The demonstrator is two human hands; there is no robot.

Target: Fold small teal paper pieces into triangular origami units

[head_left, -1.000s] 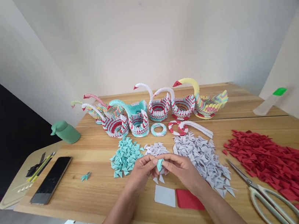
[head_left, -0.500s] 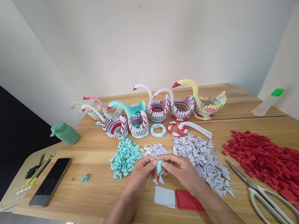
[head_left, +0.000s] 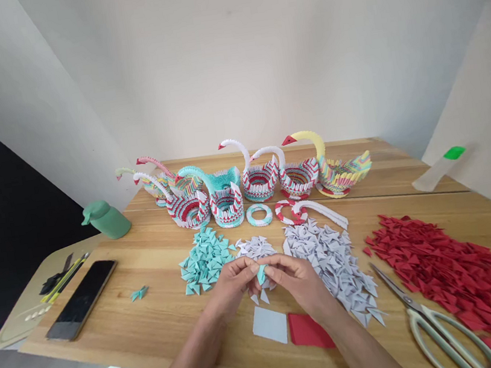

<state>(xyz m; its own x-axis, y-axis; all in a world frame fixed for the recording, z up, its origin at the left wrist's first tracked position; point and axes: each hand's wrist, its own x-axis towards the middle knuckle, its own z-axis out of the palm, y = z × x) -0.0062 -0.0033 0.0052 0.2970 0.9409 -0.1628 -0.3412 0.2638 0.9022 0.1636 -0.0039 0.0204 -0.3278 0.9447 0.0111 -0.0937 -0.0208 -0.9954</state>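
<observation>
A small folded piece of teal paper (head_left: 261, 274) is pinched between both hands, above the near side of the table. My left hand (head_left: 235, 277) closes its thumb and fingers on its left side. Its right side is gripped by the thumb and fingers of my right hand (head_left: 292, 270). Behind the hands lie a heap of teal folded paper triangles (head_left: 205, 259) and a small white heap (head_left: 255, 247). White square paper (head_left: 269, 325) and red paper (head_left: 310, 329) lie just below the hands, the red partly under my right forearm.
Folded-paper swans (head_left: 226, 202) stand along the back, with paper rings (head_left: 259, 214) before them. Large white (head_left: 329, 257) and red (head_left: 450, 277) triangle heaps lie to the right, near scissors (head_left: 421, 311). A phone (head_left: 83, 299) and a green jug (head_left: 107, 220) are at left.
The teal paper and both hands stay in nearly the same place. The whole view has shifted very slightly.
</observation>
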